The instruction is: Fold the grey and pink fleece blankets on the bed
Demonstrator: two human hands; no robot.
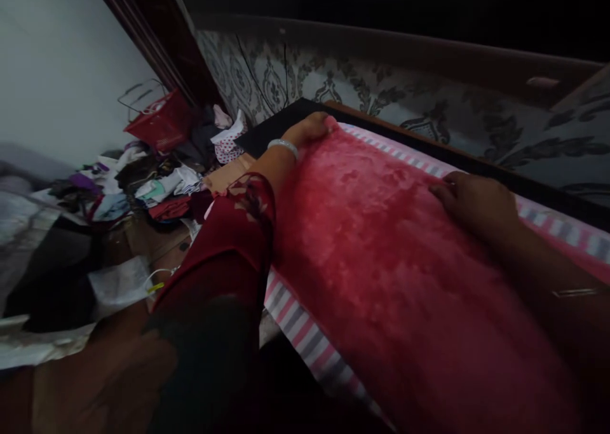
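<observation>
Patterned grey damask wallpaper [381,97] behind, dark wood trim above it, a pale wall at far left. Below the wallpaper, a black-edged surface [271,132] carrying a pink-and-grey striped sheet [295,323], and over that sheet a plush red blanket [381,243] spread wide, reaching from the far left corner down toward the lower right. Off to the left, down on the floor, a red wire-handled basket [162,122] tipped on its side, a heap of mixed clothes [143,186] beside it, a polka-dot cloth [229,142] near the corner of the black-edged surface, white bags or paper [114,281] closer in. Nothing lying between either hand and the blanket.

Left hand [309,129] stretched far forward, dark red floral sleeve pushed back, pale bangle [283,147] on the wrist, fingers curled over the blanket's far corner and gripping it. Right hand [471,202] resting palm-down near the blanket's far edge, by the striped border, fingers bent and pressing into the pile; actual pinching of the fabric hard to tell. Thin bracelet [576,291] on the right forearm. Lower foreground dark and blurred.
</observation>
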